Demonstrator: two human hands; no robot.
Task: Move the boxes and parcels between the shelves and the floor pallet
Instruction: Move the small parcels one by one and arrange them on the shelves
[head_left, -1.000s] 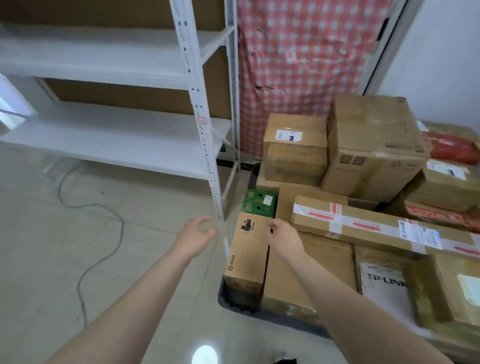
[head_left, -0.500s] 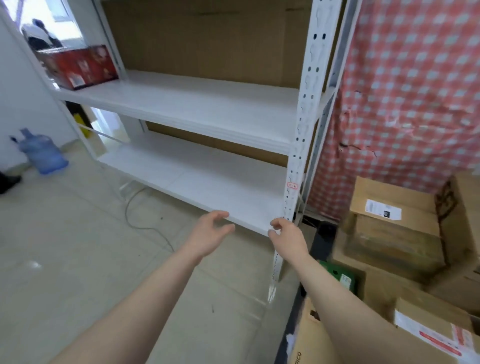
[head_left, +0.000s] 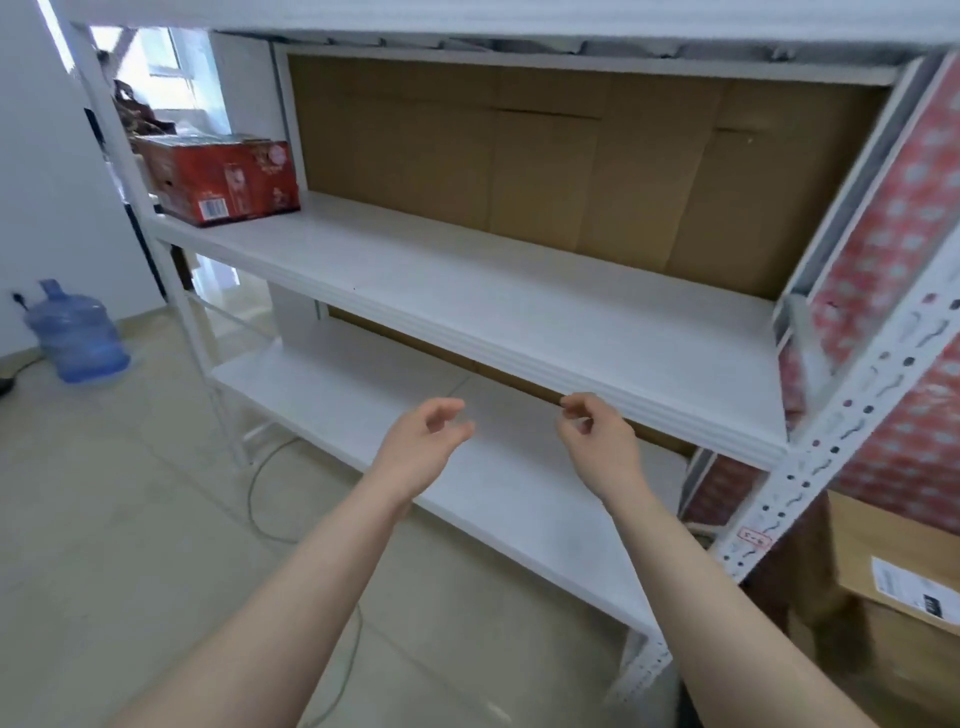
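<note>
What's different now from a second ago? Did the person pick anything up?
The view swung up-left, away from the pallet boxes. The left hand and right hand rose with it, now before the front edge of the middle shelf. Nothing was taken or let go. Unchanged: both hands empty, fingers loosely curled; red box at the shelf's left end.

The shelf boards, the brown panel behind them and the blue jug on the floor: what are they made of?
Shelf boards: smooth matte white, likely painted metal or laminated board; the look leaves it open. Brown panel: cardboard, by its dull tan face and fold seams. Blue jug: translucent plastic, apparently; light shows through it.
</note>
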